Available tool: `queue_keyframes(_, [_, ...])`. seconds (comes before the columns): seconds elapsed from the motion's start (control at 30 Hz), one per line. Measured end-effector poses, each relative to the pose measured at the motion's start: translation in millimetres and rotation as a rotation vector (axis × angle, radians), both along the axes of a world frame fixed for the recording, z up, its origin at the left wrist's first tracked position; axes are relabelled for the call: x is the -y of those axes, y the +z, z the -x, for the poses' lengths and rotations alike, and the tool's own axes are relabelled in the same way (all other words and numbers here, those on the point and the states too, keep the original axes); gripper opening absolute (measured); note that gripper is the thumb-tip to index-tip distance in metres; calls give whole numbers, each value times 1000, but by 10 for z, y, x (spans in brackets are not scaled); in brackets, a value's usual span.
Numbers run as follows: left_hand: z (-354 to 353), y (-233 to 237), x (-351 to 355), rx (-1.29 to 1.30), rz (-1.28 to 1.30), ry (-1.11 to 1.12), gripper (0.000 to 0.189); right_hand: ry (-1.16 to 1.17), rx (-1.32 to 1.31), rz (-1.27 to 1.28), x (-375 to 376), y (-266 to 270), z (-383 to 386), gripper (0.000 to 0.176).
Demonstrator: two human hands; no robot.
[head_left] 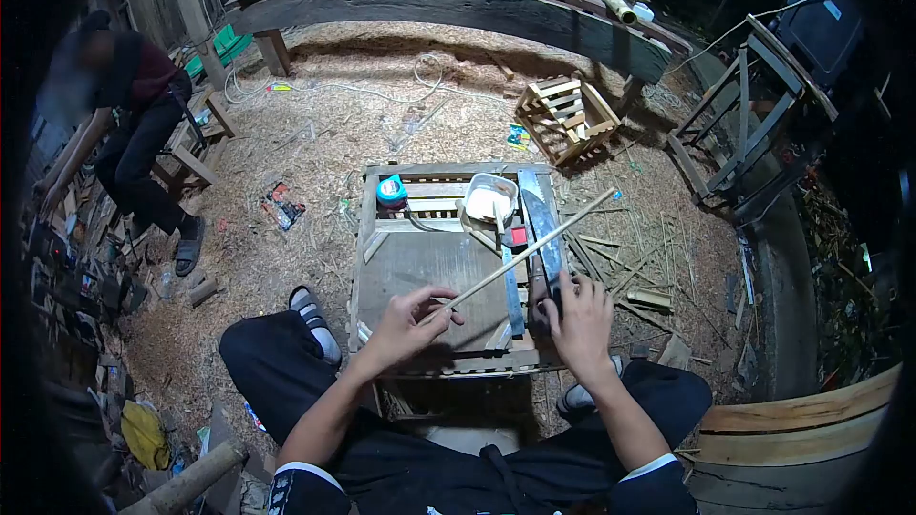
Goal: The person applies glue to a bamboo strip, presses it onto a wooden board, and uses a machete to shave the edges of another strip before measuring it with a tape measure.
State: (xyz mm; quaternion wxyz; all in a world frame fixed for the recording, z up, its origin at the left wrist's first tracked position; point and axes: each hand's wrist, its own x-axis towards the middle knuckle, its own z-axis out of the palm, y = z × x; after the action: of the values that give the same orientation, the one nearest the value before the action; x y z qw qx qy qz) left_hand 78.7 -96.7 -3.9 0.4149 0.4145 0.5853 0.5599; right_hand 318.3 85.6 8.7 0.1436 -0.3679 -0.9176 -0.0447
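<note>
My left hand (pixel 410 326) pinches one end of a thin wooden stick (pixel 534 256), which slants up to the right over a small slatted table (pixel 420 272). At the table's right side, my right hand (pixel 580 324) curls its fingers over a dark part at the near end of a wide metal blade (pixel 540 215); what it grips is mostly hidden. A narrower blade (pixel 513 300) and a dark handle (pixel 537 281) lie beside it. Behind the stick are a white plastic tub (pixel 490 200) and a red-and-black item (pixel 517 236). A teal tape measure (pixel 391 192) sits at the far left.
Wood shavings cover the ground. A slatted wooden crate (pixel 569 119) lies tilted beyond the table, and thin sticks (pixel 639 262) are scattered to the right. A long workbench (pixel 429 11) crosses the back. Another person (pixel 143 124) is at the left; boards (pixel 792 429) lie at lower right.
</note>
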Motion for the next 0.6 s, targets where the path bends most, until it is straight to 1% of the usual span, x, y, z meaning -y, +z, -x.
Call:
queue_keyframes(0.03, [9,20,10,-21,4,-7,32,3,-1,-2,-9,51,-17,53])
queue_keyframes(0.1, [22,19,13,-42,8,-7,31,48,-203,53,-9,206,-48,43])
queue_keyframes(0.13, [18,-16,-3,-40,-30,-15,32,69,-314,12,35,272,-6,32])
queue_keyframes(0.17, [8,-39,-8,-38,-67,-23,32,75,-312,15,70,338,60,32])
queue_keyframes(0.2, [-3,25,-7,-39,-65,-17,32,201,-347,-112,95,395,137,29])
queue_keyframes(0.23, [2,118,-18,-52,9,-97,32,325,-385,-243,117,422,218,26])
queue_keyframes(0.27, [7,182,-37,-66,83,-178,33,380,-380,-206,157,417,290,23])
queue_keyframes(0.3, [15,204,-62,-72,85,-178,33,380,-386,-206,146,382,320,23])
queue_keyframes(0.37, [35,230,-89,-142,106,-196,35,625,-303,-69,107,246,380,24])
queue_keyframes(0.4, [68,184,-104,-142,20,-188,32,675,-333,-22,78,224,432,22])
queue_keyframes(0.43, [135,145,-117,-148,25,-188,32,674,-340,-20,62,220,460,22])
queue_keyframes(0.5, [314,123,-124,-233,-63,-150,30,667,-290,117,30,220,515,23])
queue_keyframes(0.53, [385,134,-112,-185,-11,-73,24,695,-352,79,-10,212,575,22])
queue_keyframes(0.6, [552,130,-94,-411,-116,61,22,688,-357,74,-69,245,644,21])
